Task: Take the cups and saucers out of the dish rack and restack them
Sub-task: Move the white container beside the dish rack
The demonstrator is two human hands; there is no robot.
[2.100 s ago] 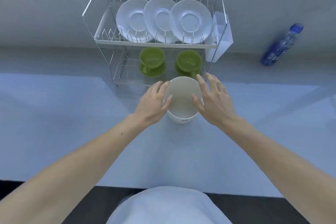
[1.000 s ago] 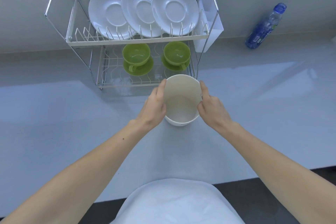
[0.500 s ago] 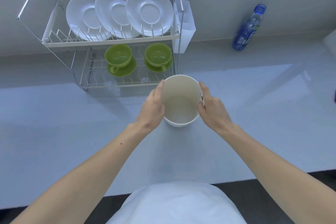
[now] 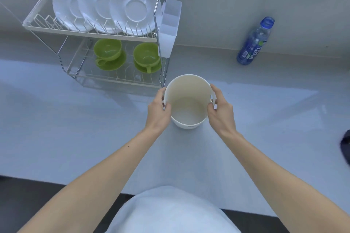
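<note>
On the pale desk (image 4: 75, 128), just in front of the dish rack's right front corner, stands a white bucket-like container (image 4: 187, 104), upright, open side up, with nothing visible inside. The left hand (image 4: 158, 111) grips its left rim, thumb over the edge and fingers curled against the outer wall; the right hand (image 4: 220, 111) grips the opposite rim in the same manner. Whether the container rests on the desk or is raised slightly cannot be told. The dish rack (image 4: 159, 30), a two-tier wire frame, stands at the upper left against the wall. Its upper tier carries three white saucers (image 4: 132, 8) set on edge in the slots, overlapping one another and leaning back. Its lower tier carries two green cups: the left green cup (image 4: 108, 50) sits upright on a green saucer (image 4: 113, 64), handle toward the front left, and the right green cup (image 4: 146, 56) sits upright on a second green saucer (image 4: 140, 68), handle toward the front. A translucent white utensil holder (image 4: 169, 26) hangs on the rack's right side. A blue-capped plastic bottle (image 4: 254, 42) stands well to the right near the wall, apart from all other items. A dark object (image 4: 345, 145) shows at the right frame edge, unidentifiable. Both forearms are bare; a pale garment (image 4: 170, 212) fills the bottom centre.
</note>
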